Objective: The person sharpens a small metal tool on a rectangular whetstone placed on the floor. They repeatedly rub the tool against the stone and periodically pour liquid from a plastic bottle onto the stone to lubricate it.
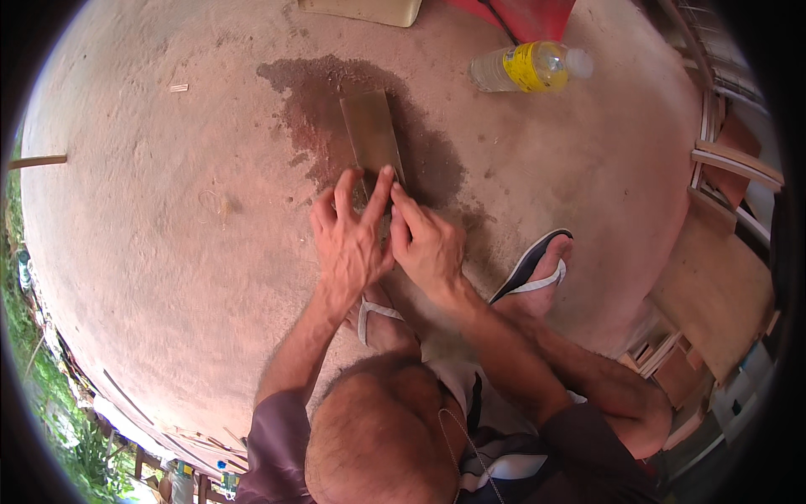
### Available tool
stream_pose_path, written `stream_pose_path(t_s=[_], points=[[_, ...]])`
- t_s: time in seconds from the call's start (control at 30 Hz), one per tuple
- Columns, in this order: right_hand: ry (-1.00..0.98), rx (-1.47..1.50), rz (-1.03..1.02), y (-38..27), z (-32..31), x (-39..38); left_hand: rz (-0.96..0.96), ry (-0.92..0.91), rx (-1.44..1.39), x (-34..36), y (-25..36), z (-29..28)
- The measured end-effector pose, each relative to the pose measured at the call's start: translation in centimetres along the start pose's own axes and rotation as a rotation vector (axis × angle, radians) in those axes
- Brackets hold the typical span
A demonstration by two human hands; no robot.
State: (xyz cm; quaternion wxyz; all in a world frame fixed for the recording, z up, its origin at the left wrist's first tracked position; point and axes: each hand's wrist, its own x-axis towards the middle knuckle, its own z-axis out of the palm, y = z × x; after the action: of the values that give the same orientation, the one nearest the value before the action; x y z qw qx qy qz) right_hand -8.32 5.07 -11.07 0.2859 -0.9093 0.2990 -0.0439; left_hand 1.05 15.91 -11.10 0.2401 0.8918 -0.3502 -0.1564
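A flat, rectangular grey-brown slab [369, 126], which looks like a sharpening stone, lies on a dark wet patch of floor. My left hand [348, 239] reaches over its near end, fingers stretched out and apart, the index fingertip pressing down there. Close beside it, my right hand [430, 248] has its fingers bent together in a pinch at the slab's near right corner. A narrow dark edge shows by the right fingertips, but the fingers cover most of it and I cannot tell what it is.
Around the slab spreads the wet patch [432, 160]. A clear bottle [533, 67] with a yellow label lies at the upper right, by a red item [537, 18]. A pale tray-like container [361, 8] is at the top edge. Wooden boards [714, 277] are stacked at right. My sandalled foot [537, 273] is near.
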Motion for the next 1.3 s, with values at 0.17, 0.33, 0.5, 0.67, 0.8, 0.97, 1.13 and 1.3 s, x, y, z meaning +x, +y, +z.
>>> stream_pose_path(t_s=[0.17, 0.33, 0.5, 0.67, 0.8, 0.97, 1.13, 1.3], points=[[0.029, -0.017, -0.041, 0.2, 0.9, 0.4, -0.003, -0.029, 0.184, -0.4, -0.7, 0.1], [0.009, 0.002, -0.072, -2.1, 0.5, 8.8, 0.039, 0.118, 0.136, 6.4, -2.1, -1.6], [0.056, 0.051, -0.096, 1.3, 1.7, -2.1, -0.031, -0.181, 0.089, -3.1, -0.1, 1.0], [0.019, 0.065, -0.021, -1.5, 0.9, 5.9, 0.02, 0.053, 0.142, 4.9, -2.3, -0.5], [-0.033, 0.058, 0.002, -1.8, 0.6, 6.7, 0.016, 0.015, 0.111, 5.8, -2.0, -1.5], [0.037, 0.082, -0.05, -0.1, 1.0, -0.7, 0.034, -0.141, 0.164, -1.5, -0.2, 0.5], [0.085, 0.054, -0.128, -1.8, 1.8, 10.2, 0.077, 0.033, 0.122, 6.3, -2.6, -1.2], [0.044, 0.051, -0.098, 1.0, 1.6, -0.7, 0.051, -0.368, 0.229, -0.9, 0.0, -1.0]])
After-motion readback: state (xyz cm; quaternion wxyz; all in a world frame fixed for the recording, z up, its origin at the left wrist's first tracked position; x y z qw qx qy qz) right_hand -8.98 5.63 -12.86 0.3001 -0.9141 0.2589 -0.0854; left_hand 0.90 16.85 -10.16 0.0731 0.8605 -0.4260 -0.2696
